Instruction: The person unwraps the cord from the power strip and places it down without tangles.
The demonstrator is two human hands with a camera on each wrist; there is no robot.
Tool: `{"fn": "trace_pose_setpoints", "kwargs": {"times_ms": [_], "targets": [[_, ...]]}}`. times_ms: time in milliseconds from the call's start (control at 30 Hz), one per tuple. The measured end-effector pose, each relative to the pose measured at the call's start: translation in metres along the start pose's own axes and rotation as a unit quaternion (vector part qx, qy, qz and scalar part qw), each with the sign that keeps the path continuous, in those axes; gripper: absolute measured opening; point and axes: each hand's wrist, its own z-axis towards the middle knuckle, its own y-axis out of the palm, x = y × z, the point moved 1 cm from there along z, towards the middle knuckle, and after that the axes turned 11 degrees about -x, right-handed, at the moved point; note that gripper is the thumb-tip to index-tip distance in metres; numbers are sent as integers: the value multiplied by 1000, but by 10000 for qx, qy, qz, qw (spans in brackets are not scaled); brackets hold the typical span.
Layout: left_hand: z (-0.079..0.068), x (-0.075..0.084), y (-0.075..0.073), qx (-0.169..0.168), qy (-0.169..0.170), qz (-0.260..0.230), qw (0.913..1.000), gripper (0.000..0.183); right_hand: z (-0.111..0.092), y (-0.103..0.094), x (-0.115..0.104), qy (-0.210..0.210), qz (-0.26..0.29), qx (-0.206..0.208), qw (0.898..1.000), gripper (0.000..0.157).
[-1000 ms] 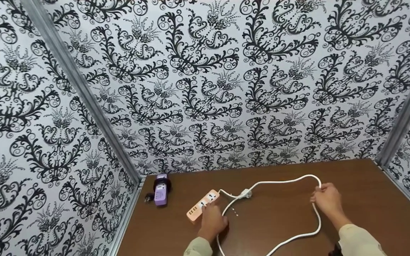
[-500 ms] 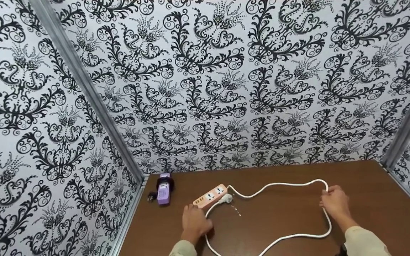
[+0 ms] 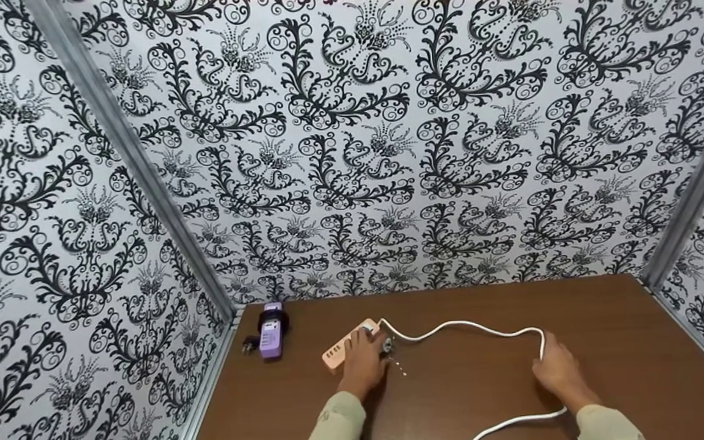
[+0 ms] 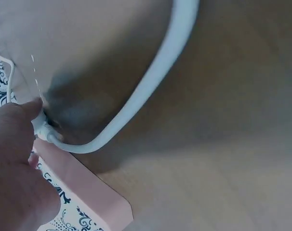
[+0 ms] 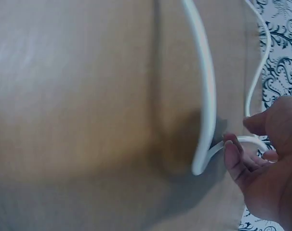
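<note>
A peach power strip [image 3: 335,355] lies aslant on the brown table. My left hand [image 3: 362,360] is over its socket end, fingers across the top. In the left wrist view, that hand holds the white plug [image 4: 43,130] close against the strip's side, thumb along it; the fingers partly hide the plug. A thick white cord [image 4: 131,108] bends away from the plug. At the right, my right hand [image 3: 557,370] holds the same strip's white cord [image 3: 486,329] in curled fingers. In the right wrist view, the cord [image 5: 208,86] loops round beside the fingertips [image 5: 231,144].
A purple power strip [image 3: 271,339] stands at the back left, a dark cord wrapped round it and a black plug [image 3: 249,344] beside it. White marks [image 3: 399,366] dot the tabletop [image 3: 450,385]. Patterned walls [image 3: 352,153] enclose the table's back and sides.
The left hand has moved from the strip's near end up over the sockets and plug. The right hand has shifted slightly lower with the cord, and the cord's far stretch sags closer in.
</note>
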Motion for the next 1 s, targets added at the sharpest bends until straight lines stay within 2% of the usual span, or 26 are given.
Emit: {"fn": "trace_pose_setpoints", "kwargs": {"times_ms": [133, 300, 400, 533, 633, 700, 800, 900, 1000], "targets": [[4, 0, -2, -104, -156, -135, 9997, 43, -3, 4, 8, -464, -550, -29, 9974, 63], [0, -8, -3, -233, -100, -624, 9977, 46, -4, 3, 26, -894, -1179, -69, 9890, 45], [-8, -18, -4, -395, -33, -911, 9951, 52, -5, -5, 42, -949, -1475, -28, 9845, 39], [-21, -38, -3, -429, 91, -782, 9960, 50, -10, -22, 63, -946, -1696, 134, 9809, 33], [-30, -52, -5, -547, 162, -623, 9964, 44, -15, -33, 77, -1022, -1830, 363, 9771, 21], [-34, -59, -7, -695, 131, -624, 9955, 45, -20, -38, 85, -960, -1845, 470, 9770, 11], [-37, -65, -17, -935, -123, -640, 9935, 52, -26, -40, 93, -945, -1775, 655, 9774, 3], [-38, -68, -24, -990, -194, -520, 9935, 50, -33, -40, 99, -1073, -1715, 742, 9765, 13], [-41, -73, -26, -943, -25, -323, 9950, 39, -39, -37, 106, -1373, -1691, 801, 9727, 27]]}}
